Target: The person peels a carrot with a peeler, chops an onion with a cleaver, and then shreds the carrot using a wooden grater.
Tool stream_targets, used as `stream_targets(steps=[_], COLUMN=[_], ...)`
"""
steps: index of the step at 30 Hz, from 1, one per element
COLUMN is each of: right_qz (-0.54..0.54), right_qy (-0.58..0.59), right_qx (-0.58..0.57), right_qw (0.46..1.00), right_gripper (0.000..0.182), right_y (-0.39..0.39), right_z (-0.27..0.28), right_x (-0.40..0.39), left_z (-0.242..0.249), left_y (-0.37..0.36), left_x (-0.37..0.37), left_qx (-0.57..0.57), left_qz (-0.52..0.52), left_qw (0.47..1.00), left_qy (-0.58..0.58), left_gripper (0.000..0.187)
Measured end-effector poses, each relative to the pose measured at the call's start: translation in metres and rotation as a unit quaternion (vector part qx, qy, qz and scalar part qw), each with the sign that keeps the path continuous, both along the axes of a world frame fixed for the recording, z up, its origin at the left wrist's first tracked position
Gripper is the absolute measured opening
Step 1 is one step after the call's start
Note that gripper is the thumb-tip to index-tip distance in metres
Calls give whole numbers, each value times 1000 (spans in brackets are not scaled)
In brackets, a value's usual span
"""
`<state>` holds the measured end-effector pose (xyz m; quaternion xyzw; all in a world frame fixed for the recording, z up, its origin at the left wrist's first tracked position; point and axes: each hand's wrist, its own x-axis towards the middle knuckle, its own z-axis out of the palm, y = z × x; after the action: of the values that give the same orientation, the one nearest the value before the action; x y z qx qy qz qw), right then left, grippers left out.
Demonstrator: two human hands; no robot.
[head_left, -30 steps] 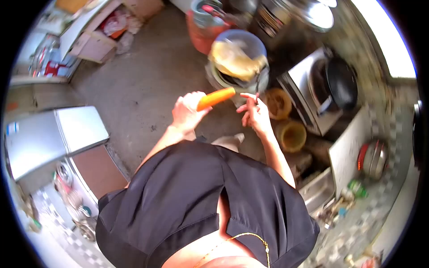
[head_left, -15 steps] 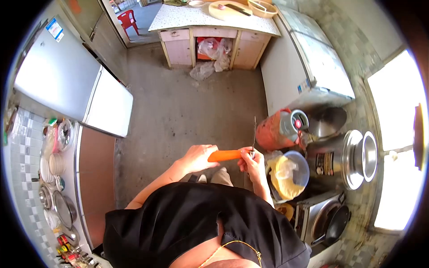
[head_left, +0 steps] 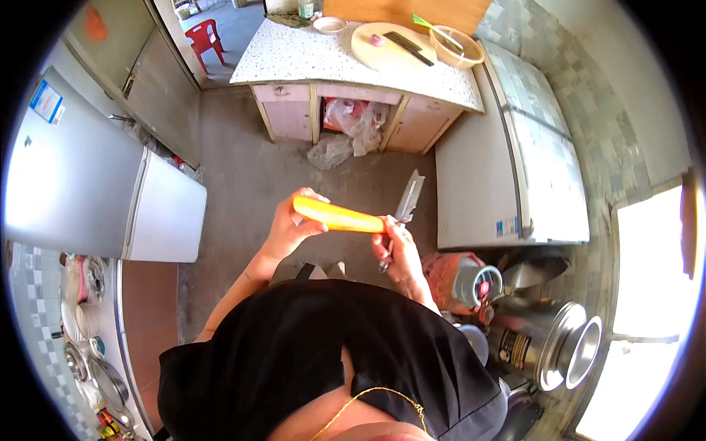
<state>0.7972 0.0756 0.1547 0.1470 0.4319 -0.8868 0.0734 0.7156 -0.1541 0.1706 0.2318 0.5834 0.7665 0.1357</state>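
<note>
A long orange carrot [head_left: 340, 216] lies nearly level in front of my body, its thicker end to the left. My left hand [head_left: 289, 226] is closed around that thick end. The fingertips of my right hand [head_left: 401, 253] pinch the thin end. In the same right hand is a knife [head_left: 409, 195], its broad metal blade pointing up and away from me. The blade has a pale slot-like strip along it. Part of its handle shows below the fingers; the rest is hidden.
Ahead, a speckled counter [head_left: 294, 55] bears a round cutting board [head_left: 371, 55] with a dark knife [head_left: 409, 48], and a basket [head_left: 471, 53]. Plastic bags [head_left: 332, 151] spill from beneath. To my right stand a white refrigerator [head_left: 478, 169], a red gas cylinder [head_left: 445, 272] and steel pots [head_left: 548, 338].
My view has tilted up toward the counter. Both hands have raised the carrot, whose left end now sits higher. The knife blade has turned to show its broad side.
</note>
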Motion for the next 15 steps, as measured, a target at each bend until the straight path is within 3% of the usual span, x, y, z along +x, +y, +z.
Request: stream_targets(steps=[3,5,10,13,15], right_qz=[64,124,204,150,108], right_qy=[-42,-14,-28,10,-36], right_qx=[-21,-17,223,292,248], right_qw=[997,992,953,945,962], right_gripper=[25,29,35,36,34], right_y=[-11,-18,-1,18,40], right_z=[6,5,-12,-19,-15], right_x=[-68,-114,-237,-303,-339], left_z=[-2,-5,-35,-41,-39], left_y=[18,34,46,49,56], left_x=[-59,-87,-199,-284,-334], left_qx=[74,226,298,238,120], left_qz=[39,29,20,33,64], left_qw=[996,971,945,953,959], left_qy=[43,-78,-130,-183,-249], left_gripper=[39,36,18,14,17])
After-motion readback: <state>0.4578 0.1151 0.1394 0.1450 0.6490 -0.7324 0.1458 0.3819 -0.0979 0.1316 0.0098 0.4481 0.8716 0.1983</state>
